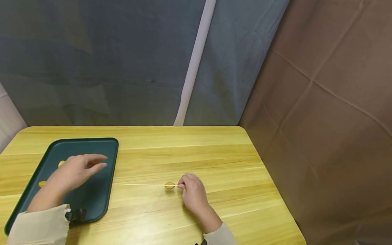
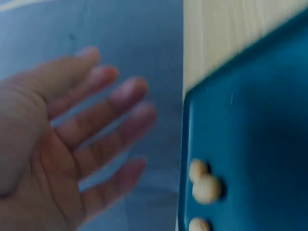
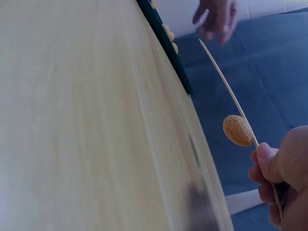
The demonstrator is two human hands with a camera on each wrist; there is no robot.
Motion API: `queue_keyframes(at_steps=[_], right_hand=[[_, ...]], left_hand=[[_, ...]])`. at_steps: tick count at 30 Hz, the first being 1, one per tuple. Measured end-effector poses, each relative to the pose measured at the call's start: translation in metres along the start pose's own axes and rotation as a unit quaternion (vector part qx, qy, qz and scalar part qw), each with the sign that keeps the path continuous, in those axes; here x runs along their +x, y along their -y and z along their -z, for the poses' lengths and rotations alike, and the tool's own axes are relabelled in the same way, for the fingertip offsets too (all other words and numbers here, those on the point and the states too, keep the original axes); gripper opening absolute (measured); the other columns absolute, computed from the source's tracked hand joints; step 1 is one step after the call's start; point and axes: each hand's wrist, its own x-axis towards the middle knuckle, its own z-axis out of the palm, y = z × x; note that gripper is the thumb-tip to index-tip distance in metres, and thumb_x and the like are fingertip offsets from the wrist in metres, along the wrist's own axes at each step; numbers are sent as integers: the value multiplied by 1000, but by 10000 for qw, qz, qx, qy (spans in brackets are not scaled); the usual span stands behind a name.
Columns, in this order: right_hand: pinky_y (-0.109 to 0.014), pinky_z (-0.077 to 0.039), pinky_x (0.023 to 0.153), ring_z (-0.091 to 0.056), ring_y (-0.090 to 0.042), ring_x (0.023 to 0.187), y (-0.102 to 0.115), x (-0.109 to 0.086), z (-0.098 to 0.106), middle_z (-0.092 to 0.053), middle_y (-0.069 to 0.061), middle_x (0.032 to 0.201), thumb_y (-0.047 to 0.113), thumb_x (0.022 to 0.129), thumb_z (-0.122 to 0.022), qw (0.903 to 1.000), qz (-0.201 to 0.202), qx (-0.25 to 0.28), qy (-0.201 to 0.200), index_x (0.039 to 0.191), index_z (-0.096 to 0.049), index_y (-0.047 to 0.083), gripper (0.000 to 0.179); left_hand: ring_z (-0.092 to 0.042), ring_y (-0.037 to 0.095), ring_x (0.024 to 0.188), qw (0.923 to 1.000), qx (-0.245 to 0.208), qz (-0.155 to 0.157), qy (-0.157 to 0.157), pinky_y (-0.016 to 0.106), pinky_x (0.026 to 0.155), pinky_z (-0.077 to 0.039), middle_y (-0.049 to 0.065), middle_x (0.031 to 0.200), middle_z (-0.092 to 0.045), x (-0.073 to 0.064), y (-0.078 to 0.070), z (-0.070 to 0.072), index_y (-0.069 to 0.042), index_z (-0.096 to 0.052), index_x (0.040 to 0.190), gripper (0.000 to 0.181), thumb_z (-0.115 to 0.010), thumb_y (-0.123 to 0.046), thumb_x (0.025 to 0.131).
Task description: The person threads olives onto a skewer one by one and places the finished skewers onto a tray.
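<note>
My right hand [image 1: 193, 192] pinches a thin wooden skewer [image 3: 224, 79] between thumb and fingers, its bare pointed end reaching left in the head view. A wrinkled, golden-brown oval ball [image 3: 237, 130] is on the skewer close to the fingertips. Over the dark green tray [image 1: 92, 200] is my left hand [image 1: 73, 172], with nothing in its grasp. In the left wrist view its fingers [image 2: 127, 94] are spread and loosely bent. Several similar balls [image 2: 207, 189] lie in the tray, partly hidden behind the left hand in the head view.
The tray stands on the left part of a wood-grain table [image 1: 147, 217]. A grey-blue cloth [image 1: 122, 68] hangs behind the table's far edge, with a white strip [image 1: 196, 58] down it. Brown cloth [image 1: 330, 119] borders the right side.
</note>
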Motion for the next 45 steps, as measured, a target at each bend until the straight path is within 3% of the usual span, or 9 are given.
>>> queue_keyframes(at_steps=[4, 7, 11, 14, 22, 27, 31, 37, 45], right_hand=[[-24, -49, 73, -57, -7, 79, -6, -2, 1, -62, 10, 82, 12, 87, -77, 9998, -161, 66, 98, 82, -67, 14, 11], [-24, -49, 74, -57, -8, 79, -9, -2, 1, -62, 9, 82, 12, 87, -77, 9995, -247, 109, 167, 83, -68, 14, 10], [-25, -49, 75, -57, -8, 80, -11, -3, 2, -62, 9, 82, 12, 87, -77, 9995, -249, 112, 174, 83, -69, 13, 9], [-26, -50, 75, -58, -8, 80, -11, -3, 3, -62, 9, 82, 12, 87, -76, 9995, -247, 115, 171, 83, -69, 13, 9], [-26, -49, 76, -57, -8, 79, -10, -2, 2, -62, 8, 83, 12, 89, -75, 9993, -257, 218, 164, 83, -68, 13, 10], [-24, -49, 74, -57, -7, 79, -8, -1, 2, -62, 9, 83, 13, 89, -75, 9991, -278, 258, 188, 83, -68, 13, 9], [-23, -49, 72, -57, -7, 78, -9, -1, 2, -62, 9, 82, 13, 87, -76, 9994, -253, 225, 53, 82, -68, 14, 10], [-23, -48, 71, -55, -6, 78, -7, -5, -2, -62, 10, 83, 14, 89, -75, 9982, -379, 434, 170, 82, -68, 15, 10], [-23, -49, 71, -55, -6, 79, -8, -5, 0, -60, 10, 82, 15, 89, -75, 9978, -326, 579, 16, 83, -69, 15, 8]], left_hand=[[-64, 47, 97, 9962, 490, 713, -116, 61, 74, -50, 33, 119, -64, 7, 37, 20, 7, -57, 134, 54, -66, -33, 99], [-60, 49, 94, 9899, 538, 1304, -101, 61, 69, -47, 36, 118, -60, 8, 56, 27, 11, -53, 133, 58, -66, -34, 99], [-55, 51, 95, 9805, 500, 1895, -127, 59, 66, -46, 40, 120, -56, 11, 67, 20, 12, -51, 132, 64, -66, -39, 97], [-54, 50, 93, 9755, 582, 2109, -234, 58, 66, -46, 40, 119, -55, 16, 69, 12, 11, -52, 129, 62, -69, -38, 95], [-57, 42, 73, 9732, 808, 2023, -736, 53, 55, -44, 33, 94, -64, 24, 71, 3, 8, -64, 109, 37, -71, -23, 91], [-56, 40, 69, 9725, 822, 1955, -961, 53, 55, -44, 34, 95, -64, 21, 76, -1, 9, -64, 110, 35, -71, -18, 90], [-57, 43, 75, 9736, 742, 1797, -1196, 57, 61, -42, 34, 100, -64, 15, 71, -1, 9, -64, 113, 38, -71, -20, 90], [-59, 44, 83, 9787, 842, 1156, -1474, 62, 69, -39, 32, 108, -65, 1, 45, 5, 6, -66, 116, 37, -72, -19, 89], [-63, 34, 88, 9934, 202, 229, -1106, 49, 66, -50, 19, 103, -67, -13, -6, -15, -1, -71, 117, 31, -75, -15, 89]])
